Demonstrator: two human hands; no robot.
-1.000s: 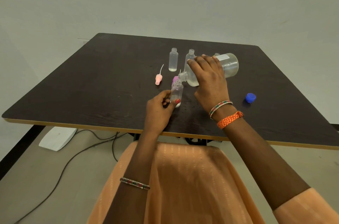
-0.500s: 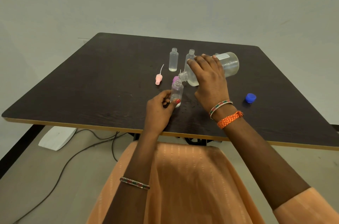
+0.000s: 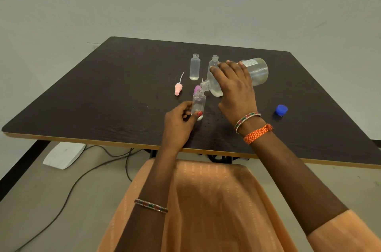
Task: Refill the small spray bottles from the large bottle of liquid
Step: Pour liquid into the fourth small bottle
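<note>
While the right hand (image 3: 235,88) grips the large bottle (image 3: 257,72) tipped at centre frame, its neck meets the mouth of a small spray bottle (image 3: 198,104) pinched upright by the left hand (image 3: 179,121) on the table (image 3: 103,90); the white label's print is too small to read; a blue cap (image 3: 281,110) lies right of centre.

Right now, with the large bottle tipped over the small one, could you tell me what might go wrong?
The small bottle has a narrow neck, so liquid from the large bottle could miss and spill onto the table. The left hand pinches it only near the base, so it might tip.
</note>
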